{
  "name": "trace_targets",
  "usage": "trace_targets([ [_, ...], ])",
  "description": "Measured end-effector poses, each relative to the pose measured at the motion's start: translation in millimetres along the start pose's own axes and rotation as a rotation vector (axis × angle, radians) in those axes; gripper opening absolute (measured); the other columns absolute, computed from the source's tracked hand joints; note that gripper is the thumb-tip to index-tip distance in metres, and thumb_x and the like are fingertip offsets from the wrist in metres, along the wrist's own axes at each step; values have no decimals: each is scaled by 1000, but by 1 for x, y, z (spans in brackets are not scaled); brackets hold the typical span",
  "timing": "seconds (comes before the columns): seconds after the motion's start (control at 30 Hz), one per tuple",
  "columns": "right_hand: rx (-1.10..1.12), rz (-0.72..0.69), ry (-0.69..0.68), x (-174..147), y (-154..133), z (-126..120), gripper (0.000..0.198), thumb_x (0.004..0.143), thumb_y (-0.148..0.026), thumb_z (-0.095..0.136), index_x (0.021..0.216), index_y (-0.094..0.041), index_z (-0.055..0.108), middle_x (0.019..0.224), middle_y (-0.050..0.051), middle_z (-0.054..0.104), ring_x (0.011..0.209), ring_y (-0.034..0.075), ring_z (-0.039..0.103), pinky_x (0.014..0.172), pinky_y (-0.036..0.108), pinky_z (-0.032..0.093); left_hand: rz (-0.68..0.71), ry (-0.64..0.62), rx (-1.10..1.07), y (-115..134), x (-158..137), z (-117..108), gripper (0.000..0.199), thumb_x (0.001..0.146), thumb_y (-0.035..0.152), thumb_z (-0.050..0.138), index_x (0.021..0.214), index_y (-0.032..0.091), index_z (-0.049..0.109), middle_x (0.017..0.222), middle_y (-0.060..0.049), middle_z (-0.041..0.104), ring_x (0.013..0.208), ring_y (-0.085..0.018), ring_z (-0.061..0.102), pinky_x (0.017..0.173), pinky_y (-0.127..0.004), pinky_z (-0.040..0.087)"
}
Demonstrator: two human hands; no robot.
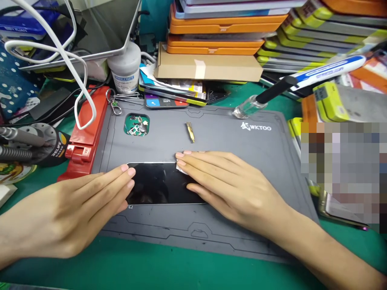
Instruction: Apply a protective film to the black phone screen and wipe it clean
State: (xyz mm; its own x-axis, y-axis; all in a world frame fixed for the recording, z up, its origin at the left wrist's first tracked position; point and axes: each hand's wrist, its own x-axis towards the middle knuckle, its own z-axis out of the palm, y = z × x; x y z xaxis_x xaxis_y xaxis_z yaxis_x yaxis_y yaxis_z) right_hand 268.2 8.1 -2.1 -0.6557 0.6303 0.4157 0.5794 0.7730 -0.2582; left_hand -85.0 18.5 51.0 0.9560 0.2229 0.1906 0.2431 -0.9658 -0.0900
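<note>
A smartphone with a dark, glossy screen lies face up on a grey work mat. At its left end my left hand grips the phone, fingertips along the edge and fingers close together. Across the right part of the screen lies my right hand, its fingers long and pressed together, the thumb lower on the glass. Beneath its fingertips a small white wipe shows at the phone's top edge; most of it is hidden. Behind the phone, a brass-coloured bit or tip rests on the mat.
Small metal parts fill a mat recess. A red holder stands left, under a looped white cable. Behind are a paste jar, a cardboard box and stacked orange cases. A glass bottle stands at back right.
</note>
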Motion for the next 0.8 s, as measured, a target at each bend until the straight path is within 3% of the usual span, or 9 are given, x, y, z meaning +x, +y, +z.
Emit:
trace_targets([
  [0.2,6,-4,-4,1,0,-1,60,104,-15,65,162,-21,52,144,12,74,134,28,71,110,48,62,-56,36,12,7,0,1,45,102,12,62,147,16,64,150,-9,70,153,-30,52,131,-42,48],
  [0.4,-21,-31,8,2,0,-1,48,103,-13,67,151,-13,62,141,15,75,133,28,72,111,46,61,11,3,145,13,6,-1,39,101,10,65,139,5,68,143,-17,72,145,-36,61,122,-41,59],
  [0.5,-21,-30,15,1,-1,-1,48,103,-13,67,150,-13,62,141,15,75,134,28,71,111,47,61,10,6,177,12,9,-2,37,100,12,69,136,7,70,143,-16,73,141,-35,64,119,-41,61],
  [0.63,-41,-33,22,2,-1,-1,48,104,-14,66,152,-17,60,141,13,76,132,27,72,110,46,62,1,16,135,11,10,-2,42,98,12,74,139,7,69,149,-17,69,146,-34,60,127,-41,53],
  [0.8,-39,-36,21,2,0,-1,41,104,-13,65,145,-14,65,139,13,77,133,27,72,111,45,62,21,8,158,8,9,-3,34,101,14,69,135,10,70,146,-14,71,142,-33,64,121,-41,59],
])
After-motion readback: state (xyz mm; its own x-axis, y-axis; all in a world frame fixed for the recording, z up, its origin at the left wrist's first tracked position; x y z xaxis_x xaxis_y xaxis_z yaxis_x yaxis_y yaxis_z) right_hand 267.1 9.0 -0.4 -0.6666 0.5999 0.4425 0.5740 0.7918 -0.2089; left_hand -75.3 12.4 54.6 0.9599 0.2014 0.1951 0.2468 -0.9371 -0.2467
